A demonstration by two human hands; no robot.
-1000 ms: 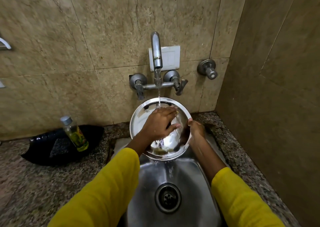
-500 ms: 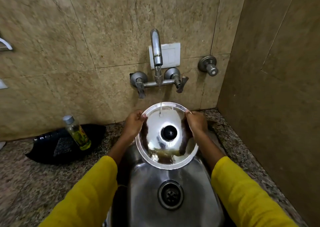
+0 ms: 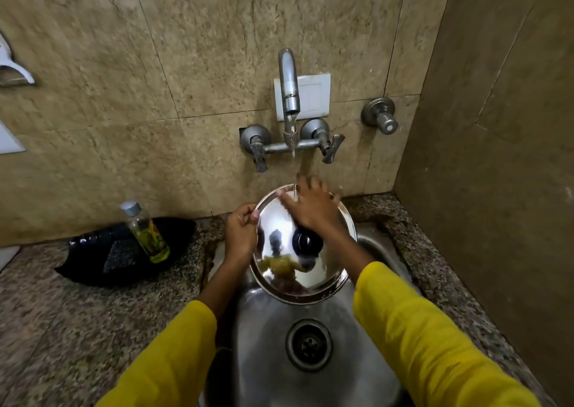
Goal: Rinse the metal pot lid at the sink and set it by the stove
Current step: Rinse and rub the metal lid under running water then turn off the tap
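Observation:
The round metal pot lid [image 3: 279, 270] with a black knob [image 3: 307, 242] is held tilted over the steel sink [image 3: 267, 344], top side towards me. My left hand [image 3: 240, 231] grips its left rim. My right hand [image 3: 310, 206] lies flat with spread fingers on the lid's upper part, under the running water. The stream falls from the wall tap [image 3: 288, 80] onto that hand and the lid's top edge.
A clear bottle of yellow liquid [image 3: 144, 231] stands on a black tray [image 3: 124, 251] on the granite counter [image 3: 77, 329] left of the sink. Tap handles [image 3: 329, 145] and a separate valve [image 3: 380, 116] stick out of the tiled wall. A wall closes off the right side.
The lid was turned from underside to knob side facing me. My right hand left the right rim and now rubs the top surface; my left hand holds the left rim.

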